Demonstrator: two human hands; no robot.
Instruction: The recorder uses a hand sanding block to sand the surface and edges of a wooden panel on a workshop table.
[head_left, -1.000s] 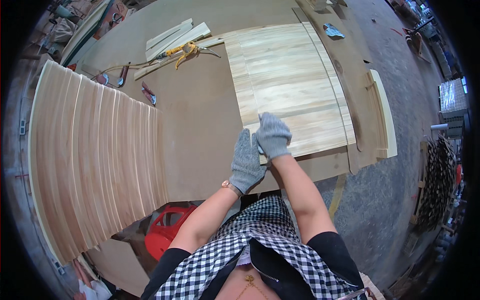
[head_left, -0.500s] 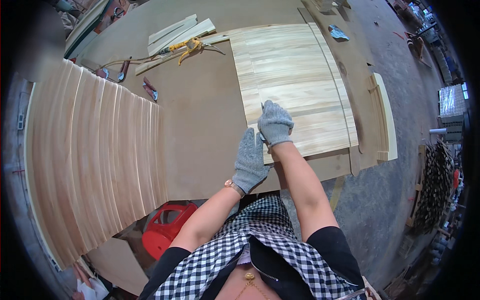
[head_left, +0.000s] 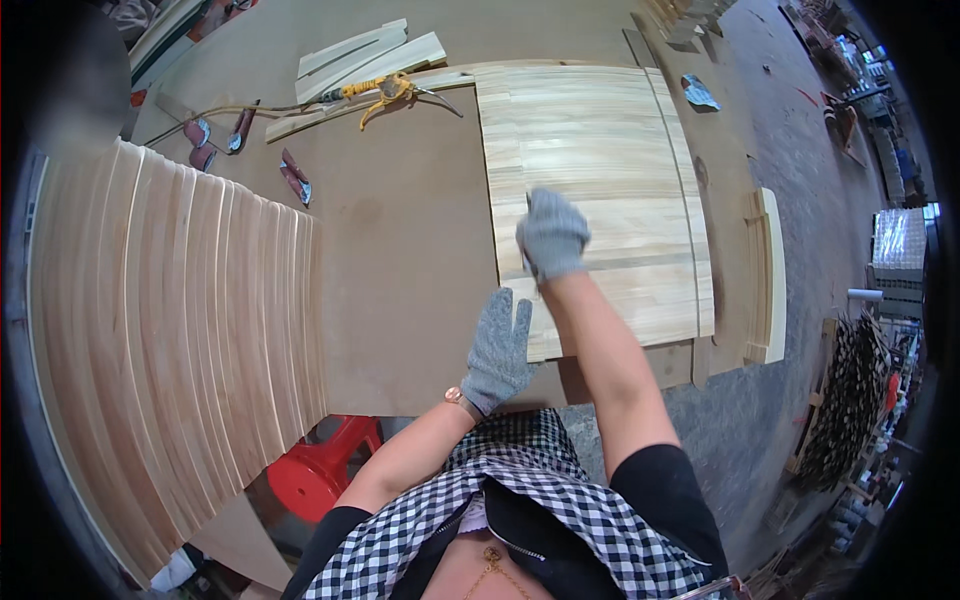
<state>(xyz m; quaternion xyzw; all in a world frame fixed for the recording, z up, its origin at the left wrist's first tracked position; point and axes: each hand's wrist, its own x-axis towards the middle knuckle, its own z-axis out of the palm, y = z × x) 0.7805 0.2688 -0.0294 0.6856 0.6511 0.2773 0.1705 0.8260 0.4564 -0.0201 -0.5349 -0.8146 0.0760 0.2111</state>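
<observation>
A pale panel of joined wood strips (head_left: 610, 140) lies flat on the brown work table. My right hand (head_left: 554, 235), in a grey knit glove, is closed in a fist over the panel near its left edge. A thin dark piece shows at the fist's side; what it belongs to is hidden. My left hand (head_left: 500, 350), gloved the same way, lies with fingers stretched out at the panel's near left corner. A gap separates the two hands.
A tall row of wooden panels (head_left: 180, 310) stands at the left. Beyond are a yellow air blow gun (head_left: 385, 90) with hose, loose wood strips (head_left: 360, 60) and worn sandpaper pieces (head_left: 296, 180). A red stool (head_left: 310, 480) stands below the table; pale wood lengths (head_left: 768, 280) lie right.
My right fist has slid farther along the panel, away from my left hand, which it was next to before. My left hand stays by the near corner. The whole view has shifted slightly.
</observation>
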